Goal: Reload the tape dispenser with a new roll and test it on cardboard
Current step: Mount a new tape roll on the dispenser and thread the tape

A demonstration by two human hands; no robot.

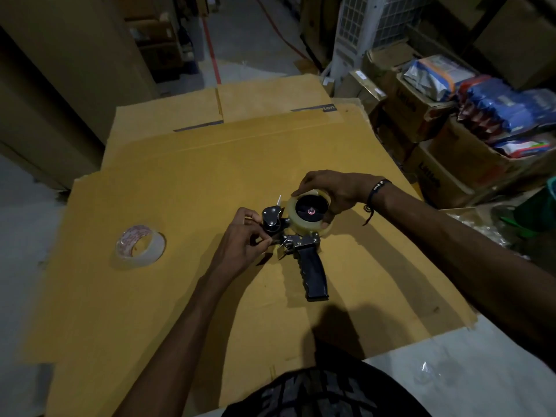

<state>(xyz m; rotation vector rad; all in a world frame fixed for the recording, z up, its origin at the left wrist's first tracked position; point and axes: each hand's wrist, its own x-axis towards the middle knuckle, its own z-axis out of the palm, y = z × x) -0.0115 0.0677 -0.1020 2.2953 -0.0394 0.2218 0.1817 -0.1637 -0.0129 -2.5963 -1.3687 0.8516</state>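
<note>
Brown corrugated cardboard sheets cover the bench, and a black-handled metal tape dispenser lies on its side near their middle. A clear roll of packing tape sits on the dispenser's hub. The right hand wraps around that roll from the far side, fingers curled on its rim. The left hand pinches narrowly at the dispenser's front roller end. A second, nearly spent tape roll lies well apart on the left.
</note>
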